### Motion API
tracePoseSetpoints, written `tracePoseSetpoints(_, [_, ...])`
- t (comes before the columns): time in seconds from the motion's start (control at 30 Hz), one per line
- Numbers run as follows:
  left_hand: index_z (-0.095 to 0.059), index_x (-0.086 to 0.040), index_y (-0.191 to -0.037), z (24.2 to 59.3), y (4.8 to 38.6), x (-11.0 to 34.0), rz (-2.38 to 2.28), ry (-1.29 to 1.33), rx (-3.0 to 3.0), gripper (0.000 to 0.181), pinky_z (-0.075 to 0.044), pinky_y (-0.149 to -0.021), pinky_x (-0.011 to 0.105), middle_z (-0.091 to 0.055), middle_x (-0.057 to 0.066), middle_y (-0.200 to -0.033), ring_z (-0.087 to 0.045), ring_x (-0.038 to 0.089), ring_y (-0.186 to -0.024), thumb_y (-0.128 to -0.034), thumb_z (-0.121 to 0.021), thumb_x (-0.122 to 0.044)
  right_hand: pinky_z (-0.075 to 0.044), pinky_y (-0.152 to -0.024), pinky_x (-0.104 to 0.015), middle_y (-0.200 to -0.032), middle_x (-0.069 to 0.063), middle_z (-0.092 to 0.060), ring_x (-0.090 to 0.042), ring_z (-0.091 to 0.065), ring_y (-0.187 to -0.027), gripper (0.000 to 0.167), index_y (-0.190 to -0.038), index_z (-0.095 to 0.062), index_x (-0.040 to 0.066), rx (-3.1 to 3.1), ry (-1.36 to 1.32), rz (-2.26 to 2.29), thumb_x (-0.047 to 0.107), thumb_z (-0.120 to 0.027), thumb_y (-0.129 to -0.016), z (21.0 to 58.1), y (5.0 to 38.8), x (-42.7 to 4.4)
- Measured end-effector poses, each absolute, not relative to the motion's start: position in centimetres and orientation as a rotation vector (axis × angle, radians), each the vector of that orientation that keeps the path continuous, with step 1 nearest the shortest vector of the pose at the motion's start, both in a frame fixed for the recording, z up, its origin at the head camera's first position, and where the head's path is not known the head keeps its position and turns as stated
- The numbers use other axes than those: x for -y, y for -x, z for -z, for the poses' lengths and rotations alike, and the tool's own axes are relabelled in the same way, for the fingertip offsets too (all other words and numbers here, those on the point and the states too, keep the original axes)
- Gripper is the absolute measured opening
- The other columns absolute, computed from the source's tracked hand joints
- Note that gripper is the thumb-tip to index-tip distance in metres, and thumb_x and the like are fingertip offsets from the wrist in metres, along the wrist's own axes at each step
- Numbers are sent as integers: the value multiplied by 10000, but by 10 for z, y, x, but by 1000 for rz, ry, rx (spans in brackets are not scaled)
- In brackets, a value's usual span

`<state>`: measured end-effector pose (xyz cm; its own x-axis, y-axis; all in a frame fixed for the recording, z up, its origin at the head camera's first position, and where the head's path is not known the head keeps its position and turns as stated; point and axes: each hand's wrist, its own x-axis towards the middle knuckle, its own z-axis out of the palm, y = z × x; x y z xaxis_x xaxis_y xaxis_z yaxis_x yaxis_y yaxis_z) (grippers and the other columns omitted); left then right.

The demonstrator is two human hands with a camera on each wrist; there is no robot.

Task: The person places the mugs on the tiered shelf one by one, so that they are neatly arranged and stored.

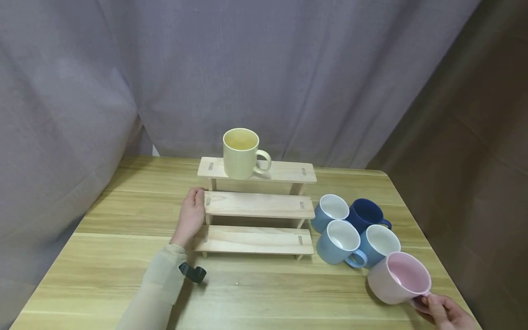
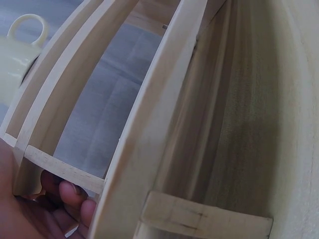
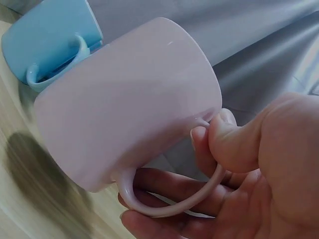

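The right hand (image 1: 447, 312) pinches the handle of a pink mug (image 1: 398, 278) at the table's right front; in the right wrist view the thumb and fingers (image 3: 169, 186) close round the pink mug's (image 3: 124, 99) handle, and a shadow lies beneath the mug. At the left end of a three-tier wooden rack (image 1: 260, 205), the left hand (image 1: 191, 217) grips the middle tier's side, its fingers (image 2: 72, 194) curled round the wooden support in the left wrist view. A yellow mug (image 1: 240, 156) stands upright on the top tier, left of its centre.
Three light blue mugs (image 1: 336, 243) and a dark blue mug (image 1: 365, 214) stand clustered right of the rack, just beyond the pink mug. Grey curtains (image 1: 255, 78) hang behind the wooden table (image 1: 247, 298), and a brown drape (image 1: 474, 151) hangs along the right side.
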<state>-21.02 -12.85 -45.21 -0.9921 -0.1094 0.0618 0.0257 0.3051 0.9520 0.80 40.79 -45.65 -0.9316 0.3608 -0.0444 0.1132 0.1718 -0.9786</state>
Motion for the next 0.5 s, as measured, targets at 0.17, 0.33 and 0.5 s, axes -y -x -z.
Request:
tracePoseSetpoints(0.17, [-488, -11, -1268, 452, 210, 129, 1783, -78, 2447, 408, -380, -480, 296, -412, 66, -766, -356, 126, -500, -1076, -278, -303, -535, -592, -177, -796, 180, -686, 10, -663, -707, 325, -875, -586, -41, 2313, 494, -1752, 240, -510, -1018, 450, -9, -410])
tracePoseSetpoints(0.33, [-486, -19, -1269, 450, 209, 128, 1792, -77, 2446, 399, -384, -487, 305, -413, 73, -770, -361, 147, -508, -1075, -277, -298, -544, -600, -189, -823, 134, -706, -9, -680, -729, 278, -878, -590, -12, 2220, 385, -1832, 221, -521, -1013, 447, -10, -408])
tracePoseSetpoints(0.5, [-487, -19, -1270, 449, 209, 128, 1804, -74, 2435, 395, -383, -492, 306, -407, 68, -766, -358, 155, -516, -1073, -284, -295, -552, -598, -208, -830, 98, -715, -34, -691, -729, 289, -885, -594, -17, 2133, 392, -1836, 255, -581, -982, 444, -9, -401])
